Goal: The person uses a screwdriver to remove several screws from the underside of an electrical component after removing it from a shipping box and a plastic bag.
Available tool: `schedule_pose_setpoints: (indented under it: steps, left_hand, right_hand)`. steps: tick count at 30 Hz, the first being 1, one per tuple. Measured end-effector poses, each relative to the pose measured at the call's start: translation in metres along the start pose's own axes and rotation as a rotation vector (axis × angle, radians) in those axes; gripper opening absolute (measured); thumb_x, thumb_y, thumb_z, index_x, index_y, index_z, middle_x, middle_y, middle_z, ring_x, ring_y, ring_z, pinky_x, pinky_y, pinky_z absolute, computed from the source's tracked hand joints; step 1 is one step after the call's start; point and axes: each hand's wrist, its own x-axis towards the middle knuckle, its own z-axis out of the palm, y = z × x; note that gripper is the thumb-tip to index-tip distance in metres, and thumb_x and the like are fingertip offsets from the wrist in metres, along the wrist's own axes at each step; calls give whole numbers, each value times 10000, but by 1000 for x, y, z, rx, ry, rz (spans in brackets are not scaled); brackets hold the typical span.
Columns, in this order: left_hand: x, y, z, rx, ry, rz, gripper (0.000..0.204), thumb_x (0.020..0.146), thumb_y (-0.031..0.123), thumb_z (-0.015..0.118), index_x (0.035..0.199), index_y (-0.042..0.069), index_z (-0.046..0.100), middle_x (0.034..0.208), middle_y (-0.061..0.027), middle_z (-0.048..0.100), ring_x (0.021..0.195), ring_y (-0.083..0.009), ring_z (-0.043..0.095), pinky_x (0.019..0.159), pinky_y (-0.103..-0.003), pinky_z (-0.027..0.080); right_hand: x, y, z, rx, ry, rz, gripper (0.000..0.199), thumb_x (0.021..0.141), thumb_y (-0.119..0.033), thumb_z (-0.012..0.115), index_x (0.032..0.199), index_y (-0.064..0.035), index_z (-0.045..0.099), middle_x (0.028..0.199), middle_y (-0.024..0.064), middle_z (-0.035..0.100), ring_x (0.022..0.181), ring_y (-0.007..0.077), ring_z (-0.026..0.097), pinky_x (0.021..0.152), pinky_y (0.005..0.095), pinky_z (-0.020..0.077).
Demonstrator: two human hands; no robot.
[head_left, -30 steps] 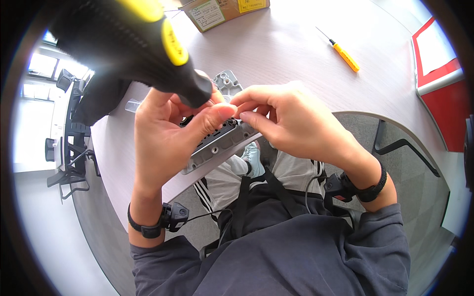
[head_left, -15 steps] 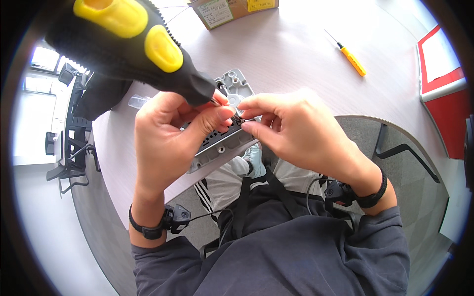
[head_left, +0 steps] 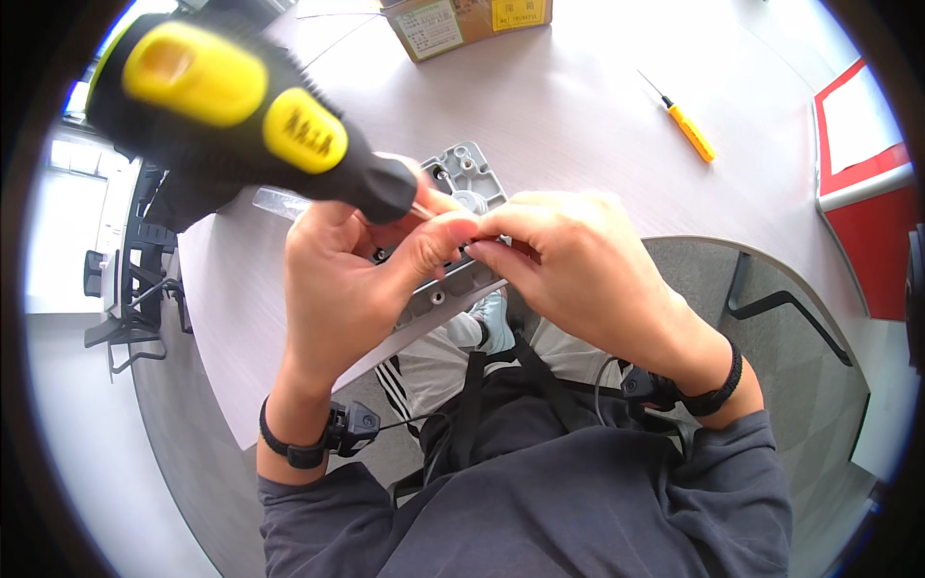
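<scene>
A large screwdriver with a black and yellow handle slants in from the upper left, close to the camera. My left hand is closed round its thin metal shaft, below the handle. Against those fingertips, my right hand pinches at the screwdriver's tip. Fingers hide the tip and whatever sits between thumb and forefinger. Under both hands lies a grey metal housing with round bosses and holes, near the table's edge. Its middle is mostly covered by my hands.
A yellow-handled thin screwdriver lies at the right on the pale table. A cardboard box with labels stands at the far side. Clear plastic lies left of the housing. A red and white panel stands far right.
My left hand has shifted right, bringing its fingertips against those of my right hand. The screwdriver's handle has tilted a little lower. The whole view has shifted slightly.
</scene>
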Motion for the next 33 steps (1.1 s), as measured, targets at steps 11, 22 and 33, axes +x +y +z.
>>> schedule_pose_setpoints:
  steps: [11, 22, 33]
  left_hand:
    - [9, 5, -2, 77, 1, -26, 98, 854, -38, 643, 950, -47, 663, 821, -78, 687, 726, -94, 635, 694, -221, 520]
    - [9, 2, -2, 151, -95, 86, 144, 806, -27, 686, 948, -20, 661, 841, -90, 699, 774, -149, 683, 705, -257, 528]
    - [-6, 6, -14, 290, -59, -25, 153, 777, -62, 728, 895, -45, 632, 861, -120, 658, 863, -187, 655, 761, -289, 547]
  right_hand:
    - [2, -2, 2, 62, -29, 60, 126, 820, -115, 682, 923, -42, 681, 750, 141, 658, 618, 311, 631, 558, 347, 490]
    - [1, -1, -1, 111, -105, 155, 183, 839, -98, 679, 997, -7, 674, 746, 114, 673, 590, 203, 631, 564, 305, 487]
    - [32, 7, -32, 668, -511, 546, 319, 883, -88, 550, 1118, 117, 611, 878, 170, 695, 797, 175, 706, 699, 275, 568]
